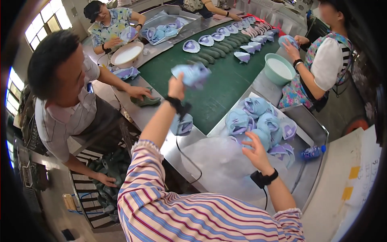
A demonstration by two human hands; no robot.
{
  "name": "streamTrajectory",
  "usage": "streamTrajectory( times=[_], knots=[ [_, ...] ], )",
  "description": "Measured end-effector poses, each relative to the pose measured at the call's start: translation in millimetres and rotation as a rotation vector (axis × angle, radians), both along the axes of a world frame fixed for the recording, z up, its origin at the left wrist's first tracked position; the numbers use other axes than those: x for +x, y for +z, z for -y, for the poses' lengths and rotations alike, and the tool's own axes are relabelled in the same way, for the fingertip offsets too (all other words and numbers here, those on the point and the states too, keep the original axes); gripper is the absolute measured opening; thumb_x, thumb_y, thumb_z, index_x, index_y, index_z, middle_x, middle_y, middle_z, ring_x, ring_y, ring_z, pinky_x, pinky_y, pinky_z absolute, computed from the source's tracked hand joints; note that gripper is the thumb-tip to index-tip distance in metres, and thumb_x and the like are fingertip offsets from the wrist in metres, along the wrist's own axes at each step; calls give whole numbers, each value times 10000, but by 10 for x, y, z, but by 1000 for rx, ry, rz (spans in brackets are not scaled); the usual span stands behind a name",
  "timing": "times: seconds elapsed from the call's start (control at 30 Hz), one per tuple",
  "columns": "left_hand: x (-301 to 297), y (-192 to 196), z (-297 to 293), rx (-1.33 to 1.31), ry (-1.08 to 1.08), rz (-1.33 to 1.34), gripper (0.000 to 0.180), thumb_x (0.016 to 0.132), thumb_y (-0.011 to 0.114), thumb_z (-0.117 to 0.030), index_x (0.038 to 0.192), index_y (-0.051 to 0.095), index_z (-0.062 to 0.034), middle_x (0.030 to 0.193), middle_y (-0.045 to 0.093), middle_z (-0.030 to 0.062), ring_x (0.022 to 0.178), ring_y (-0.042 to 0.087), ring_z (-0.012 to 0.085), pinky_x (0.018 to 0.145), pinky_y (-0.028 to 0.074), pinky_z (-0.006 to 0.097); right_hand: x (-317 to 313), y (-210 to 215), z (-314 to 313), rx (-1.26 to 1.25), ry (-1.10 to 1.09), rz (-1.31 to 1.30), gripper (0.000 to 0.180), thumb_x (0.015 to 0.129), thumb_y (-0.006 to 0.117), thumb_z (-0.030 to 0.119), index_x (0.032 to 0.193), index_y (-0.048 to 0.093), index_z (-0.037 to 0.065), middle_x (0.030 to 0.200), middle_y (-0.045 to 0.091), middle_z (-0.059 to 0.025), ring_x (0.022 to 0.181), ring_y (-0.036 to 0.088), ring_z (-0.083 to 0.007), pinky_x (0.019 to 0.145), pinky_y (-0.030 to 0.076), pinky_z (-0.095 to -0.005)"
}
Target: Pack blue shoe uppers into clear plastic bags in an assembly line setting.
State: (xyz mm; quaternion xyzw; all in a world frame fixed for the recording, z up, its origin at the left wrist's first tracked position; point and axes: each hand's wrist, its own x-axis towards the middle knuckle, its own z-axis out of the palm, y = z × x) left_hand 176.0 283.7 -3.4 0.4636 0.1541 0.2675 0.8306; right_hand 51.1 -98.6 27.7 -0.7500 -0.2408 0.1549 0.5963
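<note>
My left hand (176, 85) is raised over the green belt, its fingers closed on a light blue and lavender shoe upper (194, 76), which is a little blurred. Lower down, my right hand (256, 152) has its fingers apart and holds nothing. It hovers at the near side of a heap of similar shoe uppers (269, 122) in a metal tray (312, 117); whether the fingertips touch them I cannot tell. Another blue upper (184, 126) stands on the metal ledge beneath my left forearm. A whitish translucent sheet (225, 165) lies between my arms.
Uppers and dark green foot-shaped pieces (219, 47) line the green belt (161, 77). A co-worker at left touches a green piece (144, 100) and reaches into a crate of them (111, 171). Two others handle uppers beside basins (279, 68). A bottle (313, 152) lies at right.
</note>
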Motion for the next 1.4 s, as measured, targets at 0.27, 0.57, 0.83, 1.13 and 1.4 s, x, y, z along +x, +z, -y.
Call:
streamTrajectory(
  times=[0.27, 0.57, 0.83, 1.13, 1.4],
  knots=[
    [-92, 608, 459, 452, -622, -74, 310, 838, 534, -196, 1087, 508, -13, 1039, 552, 81, 982, 512, 178, 857, 389, 334, -321, -284, 540, -82, 123, -345, 243, 819, 556, 123, 1044, 563, 29, 910, 597, -78, 887, 597, -175, 660, 475, -248],
    [-1904, -876, 2547, 1815, -1844, -27, 334, 818, 497, -211, 1103, 548, -45, 1029, 577, 197, 887, 550, 370, 792, 440, 413, -609, -902, 1252, -1113, 335, 231, 309, 711, 650, 264, 949, 572, 82, 903, 591, -126, 852, 576, -303, 699, 471, -405],
    [-1916, -979, 3053, 1371, -1776, -177, 460, 793, 577, -380, 1109, 521, -51, 990, 608, 161, 927, 570, 318, 805, 441, 382, -905, -1007, 1838, -1138, 71, 45, 628, 604, 748, 367, 1084, 488, 57, 985, 566, -144, 907, 560, -322, 736, 462, -410],
    [-1779, -1671, 3595, 841, -1438, -496, 948, 597, 744, -429, 1273, 305, 69, 1176, 475, 261, 1081, 490, 335, 894, 400, 364, -824, -1343, 1722, -307, 58, -380, 763, 709, 675, 355, 1331, 310, 107, 1250, 432, -201, 1104, 462, -286, 900, 385, -392],
    [-1882, -1208, 3353, 1203, -1702, 164, 444, 579, 686, -214, 962, 568, -22, 972, 497, 147, 900, 494, 303, 811, 407, 358, -526, -1382, 1906, -1117, 136, -299, 578, 746, 609, 428, 1214, 475, 115, 1225, 478, -136, 1138, 439, -296, 902, 359, -461]
  ],
)
